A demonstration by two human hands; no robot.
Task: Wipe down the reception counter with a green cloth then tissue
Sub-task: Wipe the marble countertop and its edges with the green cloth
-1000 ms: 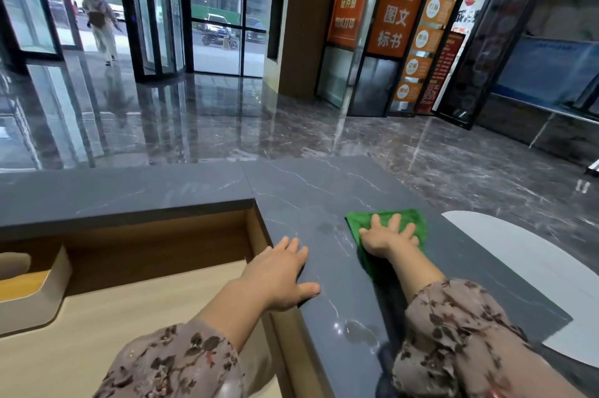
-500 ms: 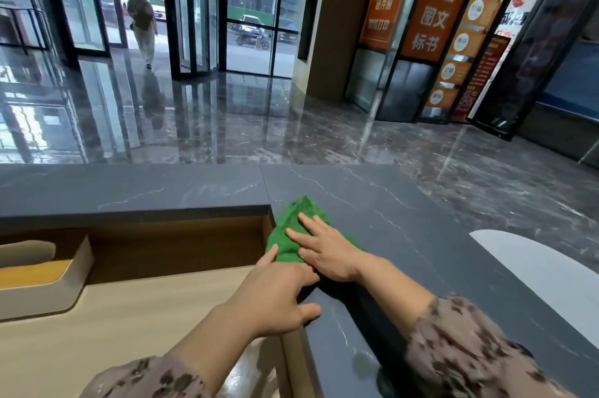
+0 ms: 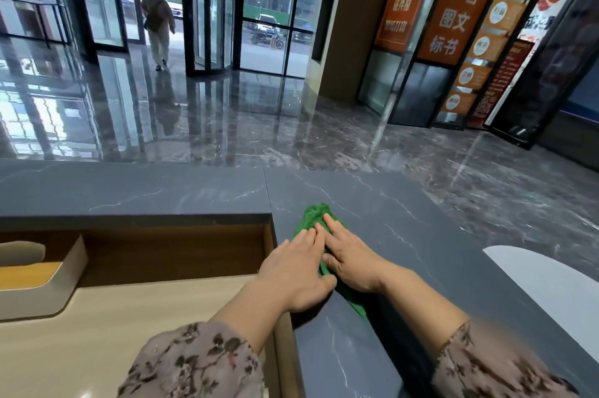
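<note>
**Both hands flat on the green cloth near the counter's inner edge**

The green cloth lies bunched into a long narrow strip on the dark grey reception counter, just beside the inner edge where the stone top drops to the lower wooden desk. The right hand presses flat on the cloth with the fingers stretched forward and close together; it pinches nothing. The left hand lies flat too, fingers together, touching the right hand. Its fingertips reach the cloth's left border and its palm sits over the counter's inner edge. One end of the cloth sticks out beyond the fingertips, and the other end runs back under the right forearm.

To the right of the hands the stone surface is bare up to its outer edge, where a white curved panel begins. Ahead, the counter goes on to its far edge by the glossy floor. To the left, the top turns a corner and continues as a long strip. On the lower desk, a beige tray stands well apart from the hands.
</note>
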